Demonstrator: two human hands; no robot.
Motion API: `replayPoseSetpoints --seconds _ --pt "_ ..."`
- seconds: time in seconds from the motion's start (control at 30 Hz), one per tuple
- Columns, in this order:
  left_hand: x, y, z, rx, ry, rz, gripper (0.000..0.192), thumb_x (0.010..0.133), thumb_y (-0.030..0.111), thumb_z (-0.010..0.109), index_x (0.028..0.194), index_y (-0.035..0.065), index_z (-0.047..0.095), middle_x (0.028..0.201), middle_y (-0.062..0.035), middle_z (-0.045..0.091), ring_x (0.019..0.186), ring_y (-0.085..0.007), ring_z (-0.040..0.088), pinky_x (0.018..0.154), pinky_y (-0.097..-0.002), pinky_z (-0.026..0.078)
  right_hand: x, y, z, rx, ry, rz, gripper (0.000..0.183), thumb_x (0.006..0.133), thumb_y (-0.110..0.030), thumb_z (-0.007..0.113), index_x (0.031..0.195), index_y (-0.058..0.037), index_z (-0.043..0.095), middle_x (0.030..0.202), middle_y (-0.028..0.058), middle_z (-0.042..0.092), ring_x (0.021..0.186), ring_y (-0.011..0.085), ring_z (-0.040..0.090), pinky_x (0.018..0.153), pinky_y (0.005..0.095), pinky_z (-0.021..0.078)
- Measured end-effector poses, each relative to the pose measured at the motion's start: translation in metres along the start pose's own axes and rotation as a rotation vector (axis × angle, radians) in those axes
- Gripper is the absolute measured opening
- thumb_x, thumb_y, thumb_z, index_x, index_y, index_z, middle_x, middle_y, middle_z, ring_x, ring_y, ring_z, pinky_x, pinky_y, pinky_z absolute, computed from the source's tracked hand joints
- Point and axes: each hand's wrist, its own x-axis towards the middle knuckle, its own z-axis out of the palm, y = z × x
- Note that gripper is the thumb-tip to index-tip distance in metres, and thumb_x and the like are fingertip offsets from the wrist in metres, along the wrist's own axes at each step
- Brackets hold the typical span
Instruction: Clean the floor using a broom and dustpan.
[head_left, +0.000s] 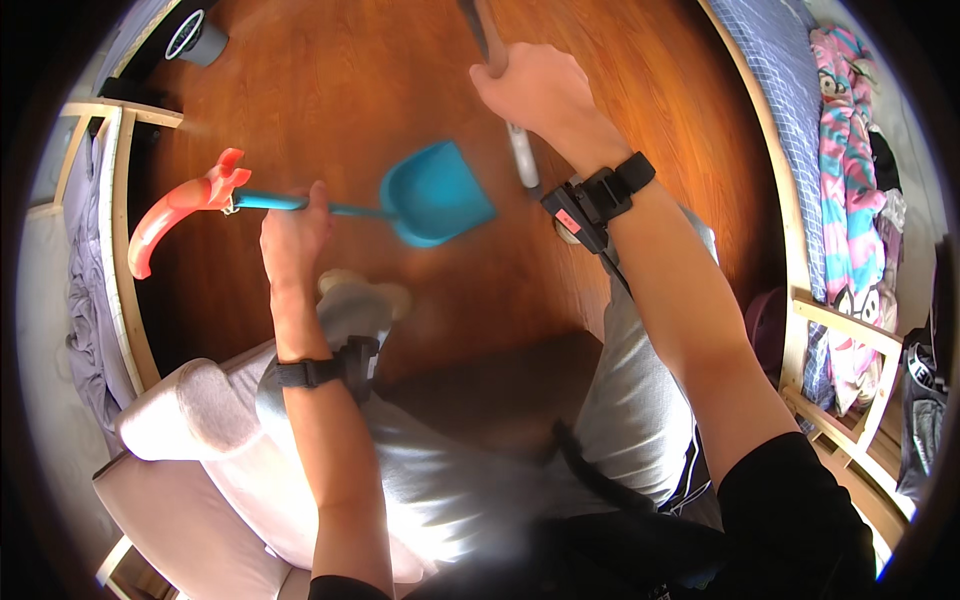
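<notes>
My left hand (296, 229) is closed around the blue shaft of a dustpan (439, 196). The dustpan's blue scoop is turned to the right, over the wood floor. At the shaft's left end is a curved coral-red plastic handle (176, 212) with a forked clip. My right hand (541, 90), farther forward, grips a long dark stick (484, 34). Its upper end runs out of the picture at the top. Below the fist a pale grey tube with a dark tip (523, 157) shows; whether it is part of the same stick is hard to tell.
I sit on a pale upholstered seat (165, 502), its padded arm (191, 412) at my left. Wood-framed beds stand on both sides, the right one with a blue checked cover (757, 67) and striped plush cloth (847, 202). A grey bin (202, 43) stands far left on the wood floor (337, 90).
</notes>
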Motion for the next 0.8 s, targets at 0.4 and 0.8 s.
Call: replayPoseSetpoints --seconds 0.4,0.8 --pt "0.001 -0.003 0.003 -0.028 -0.014 -0.015 0.041 0.094 0.042 0.053 0.091 0.0047 0.07 0.067 -0.0022 0.068 0.062 -0.0123 0.062 0.066 -0.0304 0.049 -0.005 -0.015 0.008 0.149 -0.26 -0.134 0.035 0.088 -0.045 0.062 0.097 -0.0131 0.075 0.084 0.0097 0.073 0.086 0.0285 0.071 0.077 0.0419 0.0555" --pt "0.005 -0.013 0.007 -0.061 -0.002 0.001 0.041 0.093 0.041 0.054 0.093 0.0033 0.069 0.067 -0.0028 0.067 0.062 -0.0123 0.062 0.065 -0.0293 0.049 0.002 -0.014 -0.003 0.37 0.01 0.129 0.039 0.086 -0.043 0.058 0.085 -0.0073 0.073 0.079 0.013 0.073 0.082 0.0297 0.072 0.078 0.04 0.0558"
